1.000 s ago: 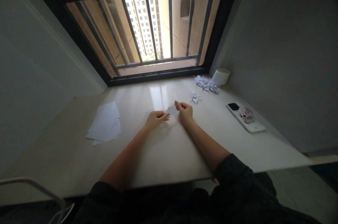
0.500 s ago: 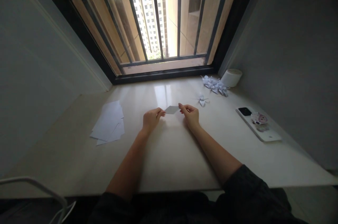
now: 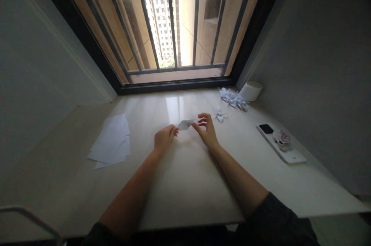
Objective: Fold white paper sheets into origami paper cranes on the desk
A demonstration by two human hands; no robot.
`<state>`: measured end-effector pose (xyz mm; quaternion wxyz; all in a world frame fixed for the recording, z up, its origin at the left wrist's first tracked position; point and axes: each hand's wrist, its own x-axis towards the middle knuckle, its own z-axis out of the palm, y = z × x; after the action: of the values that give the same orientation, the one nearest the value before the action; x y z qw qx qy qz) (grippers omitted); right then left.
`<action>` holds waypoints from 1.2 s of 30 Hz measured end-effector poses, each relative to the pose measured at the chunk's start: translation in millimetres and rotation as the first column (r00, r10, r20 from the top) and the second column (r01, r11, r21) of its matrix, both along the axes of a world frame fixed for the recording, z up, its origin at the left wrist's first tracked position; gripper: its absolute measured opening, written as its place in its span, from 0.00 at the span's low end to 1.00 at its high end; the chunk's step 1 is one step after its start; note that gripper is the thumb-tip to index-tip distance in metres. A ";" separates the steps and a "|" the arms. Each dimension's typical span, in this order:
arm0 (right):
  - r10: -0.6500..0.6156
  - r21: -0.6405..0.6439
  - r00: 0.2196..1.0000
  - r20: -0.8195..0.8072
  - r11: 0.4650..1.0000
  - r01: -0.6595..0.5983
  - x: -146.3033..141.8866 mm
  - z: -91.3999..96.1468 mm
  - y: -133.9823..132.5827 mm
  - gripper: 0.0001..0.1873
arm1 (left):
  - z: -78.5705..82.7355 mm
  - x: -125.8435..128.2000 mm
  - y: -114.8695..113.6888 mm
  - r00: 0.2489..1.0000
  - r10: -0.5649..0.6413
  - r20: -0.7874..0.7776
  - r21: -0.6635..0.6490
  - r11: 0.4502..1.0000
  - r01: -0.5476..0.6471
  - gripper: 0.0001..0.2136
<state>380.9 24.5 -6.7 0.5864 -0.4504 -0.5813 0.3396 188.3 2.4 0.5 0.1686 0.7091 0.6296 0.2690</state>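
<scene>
A small piece of folded paper [image 3: 185, 124], pale grey and roughly diamond-shaped, is held up just above the white counter between my hands. My left hand [image 3: 165, 138] pinches its left corner between thumb and fingers. At the paper's right side, the thumb of my right hand [image 3: 207, 132] presses against the edge, with the other fingers raised and curled behind it. A single folded paper figure [image 3: 220, 116] with thin points lies just right of my right hand.
Loose white paper sheets [image 3: 111, 139] lie overlapping at the left. Several folded paper figures [image 3: 233, 99] are heaped by a white roll [image 3: 251, 90] at the back right. A white phone [image 3: 280, 143] with a round grip lies at the right. A barred window [image 3: 174, 37] stands behind the counter.
The fingers of my right hand have lifted and spread, and its thumb has moved onto the folded paper. The paper has tilted. The camera view has shifted slightly.
</scene>
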 end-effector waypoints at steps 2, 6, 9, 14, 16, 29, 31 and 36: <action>0.059 -0.018 0.998 0.012 0.998 -0.058 1.3 2.3 -1.2 0.25 | -1.0 1.0 0.9 1.000 0.017 0.013 -0.006 1.000 -0.017 0.17; 0.330 -0.143 0.944 -0.018 0.933 -0.329 2.8 5.2 -3.9 0.24 | -4.7 3.8 3.3 0.997 0.028 0.078 -0.011 1.000 -0.027 0.17; 0.445 -0.205 0.895 0.036 0.880 -0.429 3.0 6.4 -6.7 0.24 | -6.1 4.5 4.5 0.994 0.035 0.108 -0.013 0.999 -0.034 0.18; 0.434 -0.176 0.892 0.123 0.894 -0.411 5.6 5.4 -5.6 0.31 | -1.9 2.3 3.2 0.999 0.003 0.048 -0.017 1.000 -0.002 0.17; 0.415 -0.183 0.900 0.131 0.903 -0.390 7.7 4.0 -2.9 0.28 | -0.5 2.0 2.3 0.998 -0.019 0.053 -0.010 1.000 0.019 0.17; 0.232 -0.126 0.970 0.067 0.967 -0.223 -5.5 -0.9 -7.4 0.17 | -0.8 21.6 -1.1 0.646 -0.082 0.759 -0.021 0.988 0.150 0.24; 0.227 -0.125 0.971 0.067 0.968 -0.218 -6.8 -1.5 -7.9 0.17 | -0.7 21.0 -0.2 0.639 -0.071 0.766 -0.032 0.989 0.147 0.21; 0.229 -0.142 0.970 0.087 0.966 -0.215 -7.5 -2.0 -7.0 0.18 | -3.3 19.4 2.6 0.629 -0.070 0.774 -0.051 0.984 0.173 0.15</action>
<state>373.4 17.5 -8.7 0.4830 -0.4370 -0.6339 0.4171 207.7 5.1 -2.7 0.4804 0.5565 0.4637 0.4945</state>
